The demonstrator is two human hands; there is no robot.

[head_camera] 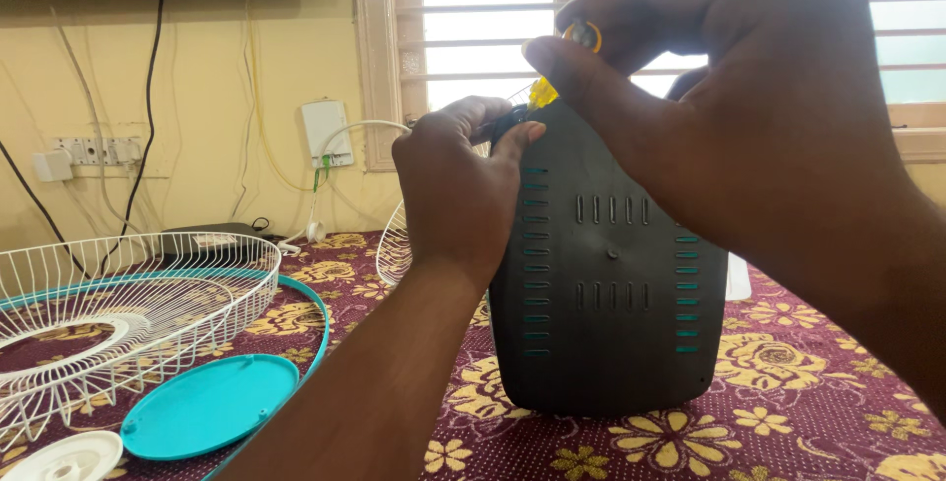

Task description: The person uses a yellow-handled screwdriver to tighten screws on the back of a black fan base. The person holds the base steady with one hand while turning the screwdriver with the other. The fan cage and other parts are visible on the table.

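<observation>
A black vented fan motor housing point(606, 284) stands upright on the table in front of me. My left hand point(461, 190) grips its upper left edge. My right hand point(729, 97) is raised above the top of the housing and closed around a screwdriver with a yellow handle point(544, 93); only a small part of the tool shows between my fingers. The tool's tip meets the top of the housing, where my left fingers partly hide it.
A white wire fan grille point(118, 294) with a teal rim lies at the left. A teal round cap point(209, 404) and a white round piece point(64, 456) lie near the front left. A maroon floral tablecloth point(788, 402) covers the table. Window and wall sockets stand behind.
</observation>
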